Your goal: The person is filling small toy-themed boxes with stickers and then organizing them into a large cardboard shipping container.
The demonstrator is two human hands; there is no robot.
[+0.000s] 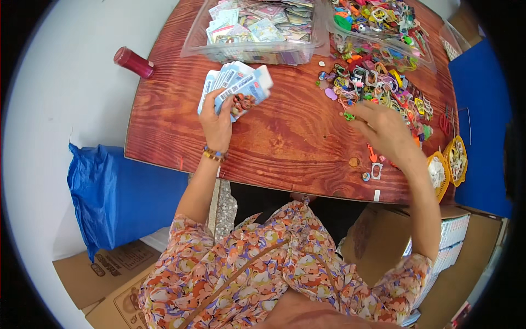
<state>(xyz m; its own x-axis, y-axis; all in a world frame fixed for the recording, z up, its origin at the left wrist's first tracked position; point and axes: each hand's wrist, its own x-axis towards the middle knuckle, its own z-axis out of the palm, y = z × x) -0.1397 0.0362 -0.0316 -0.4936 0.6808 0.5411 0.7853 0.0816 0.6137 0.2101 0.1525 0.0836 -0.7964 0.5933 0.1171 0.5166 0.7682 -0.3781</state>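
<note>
My left hand [217, 125] is closed round a fanned stack of light-blue printed cards or flat packets [241, 82], held above the table's left half. My right hand [386, 130] reaches over the near left edge of a heap of small colourful plastic trinkets [375, 79]. Its fingers are bent together. Whatever lies between the fingertips is too small to make out. A small green trinket [349, 117] shows just under them. Nearer me, beside the right wrist, lie an orange trinket [372, 153] and a whitish square frame [376, 171].
On the wooden table [274, 142] stand a clear bin of packets [246, 54] and a clear bin of trinkets [383, 46]. A dark red cylinder [133, 62] lies at the left edge. Red scissors [445, 122] and yellow baskets [438, 175] are at right. Cardboard boxes [378, 236] stand below.
</note>
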